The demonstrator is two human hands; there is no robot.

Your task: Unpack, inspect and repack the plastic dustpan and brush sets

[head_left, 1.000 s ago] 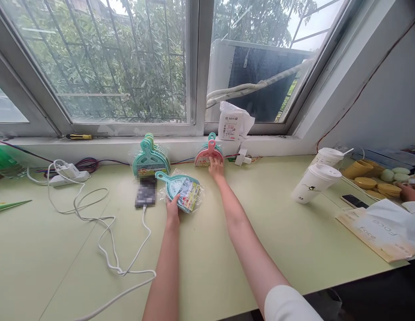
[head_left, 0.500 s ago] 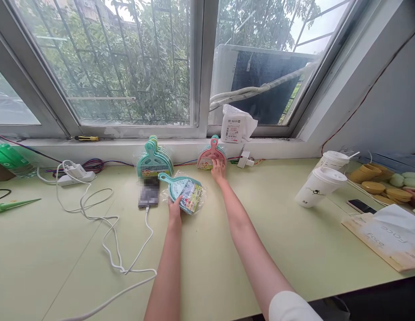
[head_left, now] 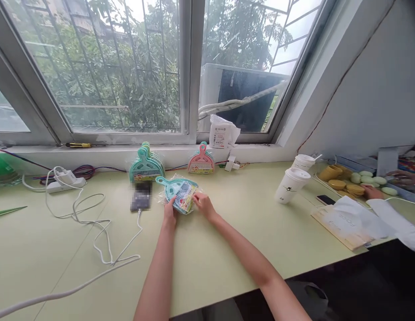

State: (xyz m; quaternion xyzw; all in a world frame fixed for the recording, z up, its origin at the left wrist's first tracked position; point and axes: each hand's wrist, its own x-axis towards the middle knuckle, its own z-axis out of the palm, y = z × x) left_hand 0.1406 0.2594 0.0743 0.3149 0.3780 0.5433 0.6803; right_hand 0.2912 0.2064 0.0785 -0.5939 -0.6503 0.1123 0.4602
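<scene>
Head view: two bare hands at a pale green table (head_left: 223,267), below a window, as seen by an onlooker in the rm. The teal dustpan set (head_left: 172,189), in clear film w/ a printed label, lies flat near the table's far side, handle twd upper L. L hand (head_left: 170,211) is partly closed on its near edge, thumb on top, other fingers mostly hidden. R hand (head_left: 203,203) is nearly closed, fingers bent, tips at the label's R side; whether they grip the film, cannot tell.

Behind, w/in reach: pink dustpan set (head_left: 201,164), upright against the sill wall; to its L, a stack of teal & green sets (head_left: 146,167), also upright. Blurred dark phone (head_left: 141,198) w/ white cable (head_left: 135,232) lies just in front of the stack. White pkg (head_left: 222,133) sits on the sill.

Table, R side: 2 lidded white cups (head_left: 292,187), a black phone (head_left: 326,200), a flat paper bag (head_left: 339,223); beyond, a co-worker's hand (head_left: 372,192) beside yellow pcs (head_left: 354,189) & pale green rounded ones (head_left: 369,179).
</scene>
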